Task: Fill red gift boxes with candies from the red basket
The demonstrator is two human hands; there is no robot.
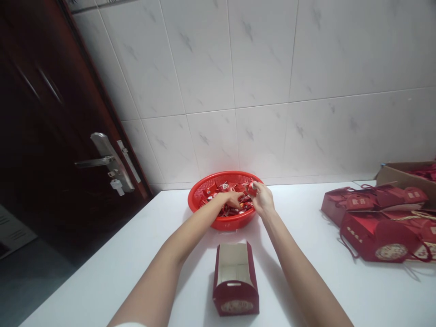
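Note:
A round red plastic basket (227, 222) stands near the wall and holds many red-wrapped candies (226, 187). My left hand (235, 199) reaches down into the candies with its fingers bent; its fingertips are partly hidden among the wrappers. Above the basket's right side, my right hand (262, 196) is closed on a red-wrapped candy (252, 188). Between my forearms, nearer to me, sits an open dark red box (235, 290) with a pale inside, a slot in its front flap and a printed front. No candies show inside it.
Several dark red boxes (376, 234) with cords stand on the white table (160, 227) at the right. Behind them is a cardboard carton (391, 175) with red items. A tiled wall closes off the back. At the left is a dark door (68, 113) with a metal handle and keys.

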